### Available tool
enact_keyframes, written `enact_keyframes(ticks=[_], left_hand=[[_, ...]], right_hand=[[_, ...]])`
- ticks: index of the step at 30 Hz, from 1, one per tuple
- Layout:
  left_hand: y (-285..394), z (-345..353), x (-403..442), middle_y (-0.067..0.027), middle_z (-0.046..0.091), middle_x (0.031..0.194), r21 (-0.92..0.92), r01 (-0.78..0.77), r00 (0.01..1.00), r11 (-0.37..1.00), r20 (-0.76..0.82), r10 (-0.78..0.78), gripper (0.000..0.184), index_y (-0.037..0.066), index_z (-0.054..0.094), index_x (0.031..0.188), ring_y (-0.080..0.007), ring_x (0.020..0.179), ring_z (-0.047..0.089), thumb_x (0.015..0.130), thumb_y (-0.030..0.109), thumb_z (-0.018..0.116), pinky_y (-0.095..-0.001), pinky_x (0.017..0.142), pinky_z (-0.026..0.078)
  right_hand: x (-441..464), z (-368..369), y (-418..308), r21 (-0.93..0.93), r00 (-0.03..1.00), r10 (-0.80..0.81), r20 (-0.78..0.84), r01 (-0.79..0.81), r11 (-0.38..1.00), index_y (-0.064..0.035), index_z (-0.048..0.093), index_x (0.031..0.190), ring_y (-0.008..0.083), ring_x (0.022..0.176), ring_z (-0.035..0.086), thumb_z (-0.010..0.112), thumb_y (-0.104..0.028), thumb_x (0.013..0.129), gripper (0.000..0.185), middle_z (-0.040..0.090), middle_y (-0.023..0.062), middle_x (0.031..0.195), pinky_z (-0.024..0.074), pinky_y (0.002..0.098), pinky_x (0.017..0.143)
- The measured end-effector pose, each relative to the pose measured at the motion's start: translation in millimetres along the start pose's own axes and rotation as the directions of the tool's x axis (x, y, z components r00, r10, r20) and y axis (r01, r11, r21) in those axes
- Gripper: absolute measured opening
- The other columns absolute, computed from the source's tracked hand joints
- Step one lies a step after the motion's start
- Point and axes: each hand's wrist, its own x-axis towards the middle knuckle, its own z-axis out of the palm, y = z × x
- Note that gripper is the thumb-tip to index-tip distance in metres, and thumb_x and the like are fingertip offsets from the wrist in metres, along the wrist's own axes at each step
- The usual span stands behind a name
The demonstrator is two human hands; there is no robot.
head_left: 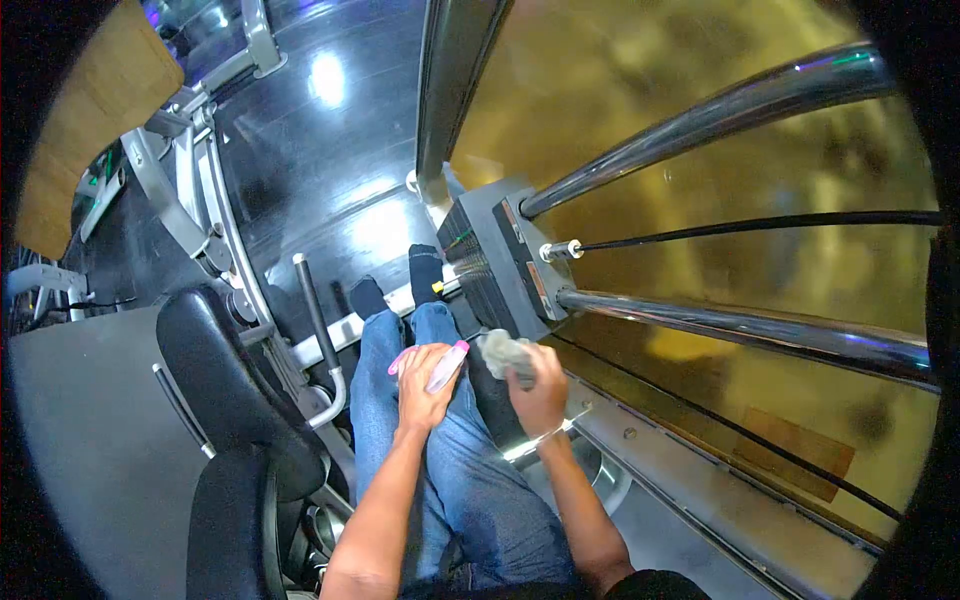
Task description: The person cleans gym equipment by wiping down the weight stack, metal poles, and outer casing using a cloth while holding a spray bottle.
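Note:
My left hand rests above my knees, its fingers wrapped round a pink and clear plastic bottle. Pink parts stick out on both sides of the hand; the rest is covered by my fingers. My right hand is closed on a crumpled grey-white cloth, held just right of my knee. Beyond the cloth stands a weight stack of dark plates with a grey top block. The cloth is close to the stack's lower corner; I cannot tell whether they touch.
Two chrome guide rods and a black cable run right from the stack, before a yellowish reflective panel. At left are a black padded seat and a lever with a black grip. A metal frame rail lies right of my arm.

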Motion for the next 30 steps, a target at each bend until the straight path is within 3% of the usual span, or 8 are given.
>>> enact_keyframes(ticks=[3, 6, 11, 13, 16, 18, 26, 30], left_hand=[[-2.7, 0.2, -1.2, -0.0113, 0.065, 0.107, 0.005, 0.017, 0.998, 1.000, -0.060, -0.017, 0.025, 0.005, 0.066, 0.107, -0.0307, 0.105, 0.059, 0.086, 0.019, 0.068, -0.0413, 0.094, 0.040], [-12.7, 3.8, -4.0, -0.0124, 0.062, 0.109, 0.035, 0.050, 0.994, 0.998, -0.099, -0.046, 0.027, 0.004, 0.064, 0.109, -0.0309, 0.106, 0.058, 0.089, 0.021, 0.066, -0.0410, 0.094, 0.041], [-7.4, -0.5, -3.3, -0.0135, 0.060, 0.111, 0.050, 0.126, 0.980, 0.991, -0.164, -0.116, 0.028, 0.004, 0.062, 0.111, -0.0314, 0.106, 0.057, 0.092, 0.025, 0.063, -0.0403, 0.092, 0.041], [-8.1, -0.5, -3.5, -0.0138, 0.059, 0.111, 0.052, 0.124, 0.979, 0.991, -0.170, -0.113, 0.028, 0.003, 0.061, 0.110, -0.0316, 0.106, 0.057, 0.093, 0.025, 0.062, -0.0401, 0.092, 0.041], [-8.1, -2.7, -2.2, -0.0139, 0.060, 0.110, 0.056, 0.116, 0.975, 0.992, -0.197, -0.103, 0.027, 0.003, 0.062, 0.109, -0.0316, 0.105, 0.057, 0.093, 0.025, 0.062, -0.0400, 0.092, 0.041], [-8.0, -5.3, -1.7, -0.0142, 0.060, 0.108, 0.033, 0.108, 0.974, 0.994, -0.204, -0.099, 0.026, 0.003, 0.062, 0.107, -0.0317, 0.104, 0.058, 0.092, 0.024, 0.063, -0.0399, 0.092, 0.041], [-10.4, -3.0, -1.6, -0.0129, 0.062, 0.105, -0.034, 0.120, 0.963, 0.992, -0.237, -0.125, 0.025, 0.004, 0.063, 0.106, -0.0341, 0.103, 0.058, 0.087, 0.021, 0.068, -0.0437, 0.094, 0.041], [-11.4, -1.9, -1.5, -0.0128, 0.062, 0.106, -0.035, 0.125, 0.962, 0.991, -0.238, -0.130, 0.025, 0.005, 0.064, 0.106, -0.0343, 0.102, 0.058, 0.087, 0.021, 0.068, -0.0439, 0.094, 0.042]], right_hand=[[13.7, 15.3, -13.4, -0.142, 0.914, -0.005, 0.405, 0.068, 0.988, -0.0057, 0.064, 0.105, 0.0377, 0.095, 0.062, 0.070, -0.005, 0.075, 0.030, 0.063, 0.0172, 0.103, 0.0514, 0.0430, 0.083], [31.4, 54.9, -22.2, -0.289, 0.900, -0.143, 0.412, 0.277, 0.916, -0.0074, 0.063, 0.105, 0.0347, 0.099, 0.060, 0.063, -0.012, 0.079, 0.026, 0.059, 0.0140, 0.103, 0.0514, 0.0492, 0.081], [89.9, 122.9, -45.6, -0.594, 0.858, -0.209, 0.469, 0.481, 0.645, -0.0118, 0.068, 0.097, 0.0294, 0.102, 0.056, 0.061, -0.013, 0.082, 0.017, 0.059, 0.0091, 0.098, 0.0473, 0.0398, 0.073], [100.7, 144.6, -44.2, -0.736, 0.748, -0.057, 0.661, 0.661, 0.149, -0.0140, 0.071, 0.102, 0.0240, 0.100, 0.053, 0.056, -0.021, 0.088, 0.021, 0.058, 0.0055, 0.100, 0.0391, 0.0380, 0.071], [106.1, 132.8, -29.4, -0.605, 0.623, 0.076, 0.779, 0.777, -0.172, -0.0150, 0.072, 0.106, 0.0223, 0.098, 0.049, 0.054, -0.024, 0.091, 0.025, 0.056, 0.0039, 0.099, 0.0332, 0.0387, 0.071], [99.3, 121.9, -15.1, -0.558, 0.578, 0.016, 0.816, 0.794, -0.241, -0.0131, 0.073, 0.106, 0.0241, 0.099, 0.049, 0.055, -0.025, 0.090, 0.027, 0.056, 0.0047, 0.099, 0.0346, 0.0393, 0.071], [47.7, 100.8, 30.5, -0.437, 0.449, 0.082, 0.890, 0.890, -0.131, -0.0099, 0.076, 0.096, 0.0248, 0.091, 0.054, 0.061, -0.028, 0.084, 0.026, 0.061, 0.0067, 0.093, 0.0357, 0.0367, 0.058], [75.3, 94.0, 7.4, -0.359, 0.356, 0.109, 0.928, 0.933, 0.008, -0.0149, 0.076, 0.093, 0.0250, 0.100, 0.054, 0.059, -0.024, 0.087, 0.020, 0.066, 0.0041, 0.095, 0.0386, 0.0412, 0.069]])
